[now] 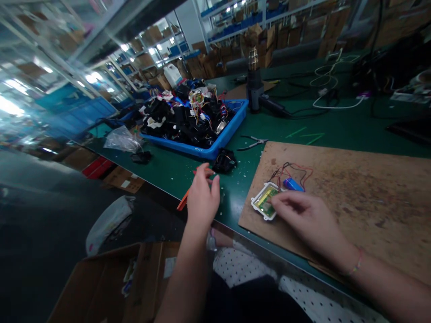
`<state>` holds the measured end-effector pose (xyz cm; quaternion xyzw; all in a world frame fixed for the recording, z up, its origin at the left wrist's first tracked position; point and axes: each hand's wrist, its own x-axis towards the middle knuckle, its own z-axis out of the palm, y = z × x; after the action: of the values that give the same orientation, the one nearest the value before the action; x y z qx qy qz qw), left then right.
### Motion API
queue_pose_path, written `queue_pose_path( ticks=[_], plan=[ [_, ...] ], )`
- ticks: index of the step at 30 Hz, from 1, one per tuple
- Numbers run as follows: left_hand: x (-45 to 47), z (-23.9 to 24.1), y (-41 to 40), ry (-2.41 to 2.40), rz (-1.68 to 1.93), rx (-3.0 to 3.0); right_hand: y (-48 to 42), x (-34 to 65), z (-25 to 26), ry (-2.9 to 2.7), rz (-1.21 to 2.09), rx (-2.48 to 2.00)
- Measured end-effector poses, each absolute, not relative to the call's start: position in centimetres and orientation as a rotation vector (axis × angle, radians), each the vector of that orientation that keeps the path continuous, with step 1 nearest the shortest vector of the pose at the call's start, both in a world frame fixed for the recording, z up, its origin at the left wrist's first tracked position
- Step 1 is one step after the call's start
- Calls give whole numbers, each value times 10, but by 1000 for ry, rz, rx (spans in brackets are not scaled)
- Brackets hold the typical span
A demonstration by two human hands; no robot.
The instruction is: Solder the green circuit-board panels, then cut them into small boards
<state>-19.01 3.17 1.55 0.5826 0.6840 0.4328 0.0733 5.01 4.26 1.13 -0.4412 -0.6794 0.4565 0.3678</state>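
My left hand (203, 197) is over the front edge of the green table, fingers curled around a long thin orange tool (182, 200) whose kind I cannot make out. Part of the tool is hidden behind the hand. On the brown board, a white-framed case (257, 205) holds a green circuit board (266, 202). My right hand (305, 215) has thumb and fingertips pinched together at the circuit board's right side; anything between them is hidden. Red and black wires (294, 166) and a blue wrapped part (292, 184) lie just behind the case.
A blue tray (232, 128) heaped with black parts and wires stands at the back left. Near it are a loose black part (225, 161), pliers (254, 142) and a clear plastic bag (123, 140). A heat gun (255, 87) stands behind the brown board (353, 193).
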Motion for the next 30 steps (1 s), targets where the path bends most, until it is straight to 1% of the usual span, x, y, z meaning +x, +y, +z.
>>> queue_pose_path(
  ticks=[3, 8, 10, 17, 19, 21, 25, 27, 30],
  plan=[
    [-182, 21, 19, 2080, 1284, 1825, 42, 48, 11, -1747, 1186, -1160],
    [-133, 26, -3, 1657, 1150, 1941, 42, 48, 9, -1744, 1173, -1186],
    [-121, 26, -4, 1575, 1114, 1977, 43, 49, 9, -1788, 1131, -1174],
    [-118, 26, 3, 1636, 1073, 2030, 42, 51, 9, -1973, 954, -1096],
    [-119, 25, 4, 1643, 1072, 1946, 41, 51, 10, -1977, 945, -1079],
    [-120, 24, 5, 1595, 1074, 1737, 41, 51, 10, -1974, 952, -1064],
    [-122, 19, 11, 1318, 1044, 1233, 42, 50, 11, -1911, 1086, -1048],
    [-123, 19, 14, 1240, 1040, 1124, 43, 50, 10, -1834, 1235, -1045],
    [-122, 19, 14, 1221, 1060, 1116, 43, 50, 8, -1699, 1413, -1040]
  ],
)
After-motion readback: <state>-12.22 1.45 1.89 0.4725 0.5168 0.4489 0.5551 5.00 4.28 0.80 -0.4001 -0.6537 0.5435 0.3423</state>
